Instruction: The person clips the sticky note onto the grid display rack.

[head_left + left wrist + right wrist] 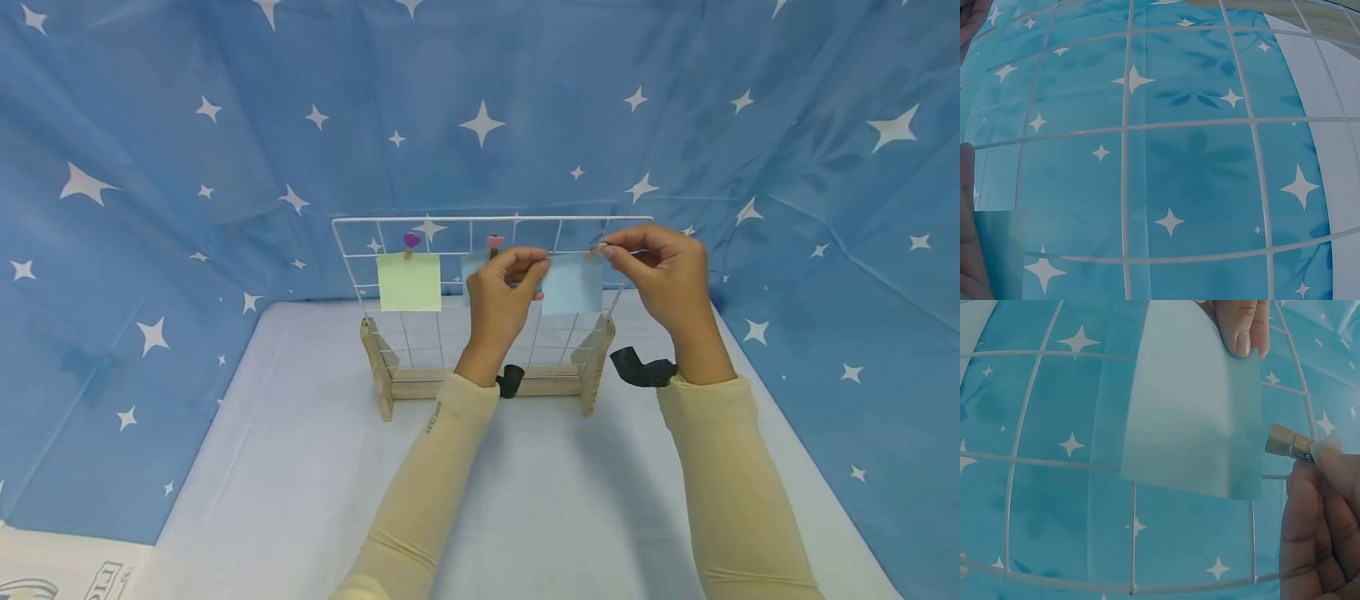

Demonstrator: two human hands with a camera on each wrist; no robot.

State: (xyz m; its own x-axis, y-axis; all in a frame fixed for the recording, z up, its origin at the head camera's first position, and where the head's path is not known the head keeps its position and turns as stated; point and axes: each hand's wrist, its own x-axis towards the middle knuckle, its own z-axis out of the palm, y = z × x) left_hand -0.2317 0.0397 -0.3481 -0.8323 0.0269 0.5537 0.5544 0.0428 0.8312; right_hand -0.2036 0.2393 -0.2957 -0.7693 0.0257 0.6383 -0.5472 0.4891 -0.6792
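In the head view my left hand [501, 298] pinches a light blue sticky note [572, 287] by its edge, in front of a white wire grid [450, 218]. My right hand [663, 279] pinches a small wooden clothespin [1288, 441] between thumb and fingertips. In the right wrist view, the clothespin's tip is beside the note's edge, with a gap between them. A green sticky note [409, 283] hangs on the grid from a purple heart clothespin [412, 242]. Partly hidden behind my left hand is another light blue note [470, 265], below a pink heart clothespin [495, 242].
A wooden stand [382, 375] holds the grid up on a white table [300, 483]. Blue cloth with white stars [480, 67] surrounds the table at the back and sides. Printed white material [67, 562] lies at the lower left corner.
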